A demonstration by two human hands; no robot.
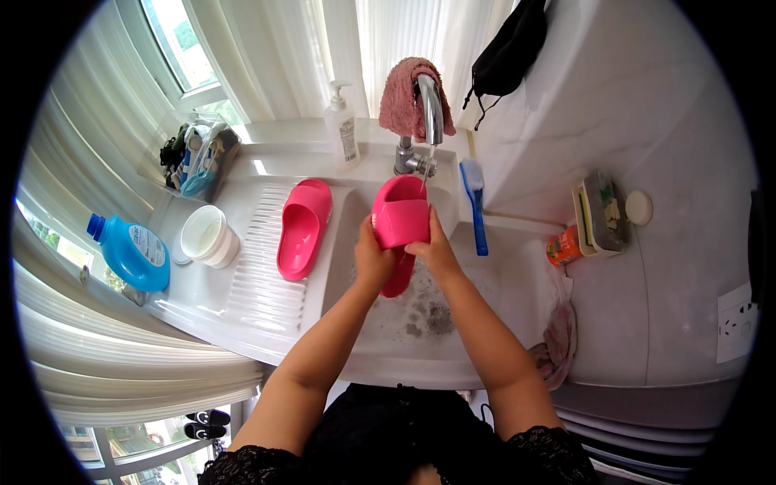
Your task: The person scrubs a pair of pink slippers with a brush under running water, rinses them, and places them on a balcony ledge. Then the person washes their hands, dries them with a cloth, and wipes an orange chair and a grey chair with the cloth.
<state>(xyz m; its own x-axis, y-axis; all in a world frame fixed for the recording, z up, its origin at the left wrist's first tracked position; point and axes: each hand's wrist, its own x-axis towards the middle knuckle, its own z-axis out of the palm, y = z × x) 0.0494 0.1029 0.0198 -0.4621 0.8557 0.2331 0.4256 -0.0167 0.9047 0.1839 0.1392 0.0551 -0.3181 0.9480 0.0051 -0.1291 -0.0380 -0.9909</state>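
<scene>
Fingers point(365, 242) grip pink slipper point(400, 220).

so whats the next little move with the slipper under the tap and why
Probably turn the pink slipper over under the faucet: both the left hand and right hand hold it, and the thin stream only hits its top.

Two bare forearms rise from the lower edge of the frame, ending in the left hand point(373, 263) and right hand point(436, 252). Black lace-trimmed short sleeves and a black garment fill the bottom centre.
</scene>
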